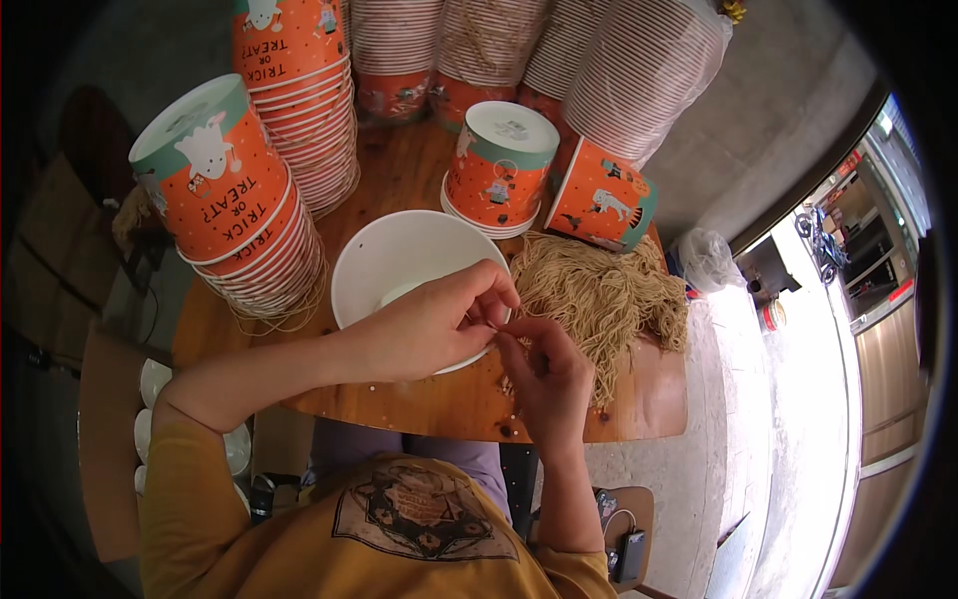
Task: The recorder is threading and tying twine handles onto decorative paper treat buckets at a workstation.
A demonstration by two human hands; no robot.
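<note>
A white-lined paper bucket [371, 265] stands mouth up at the table's front, a small hole showing near its rim. My left hand [444, 311] reaches across its mouth, fingers curled and pinched at the right side of the rim. My right hand [552, 374] meets it there, thumb and forefinger pinched together. Whatever sits between the fingertips is too small to make out, perhaps a string end. Just beyond my right hand lies a loose heap of beige cords [599, 295].
Orange printed buckets stand inverted in a stack [235, 195] at left, with a taller stack [299, 110] behind. Another inverted bucket [502, 165] stands beyond the white one; one lies tipped [604, 195] beside it. Several wrapped bucket stacks [644, 70] line the back. The wooden table's [639, 404] edge curves before me.
</note>
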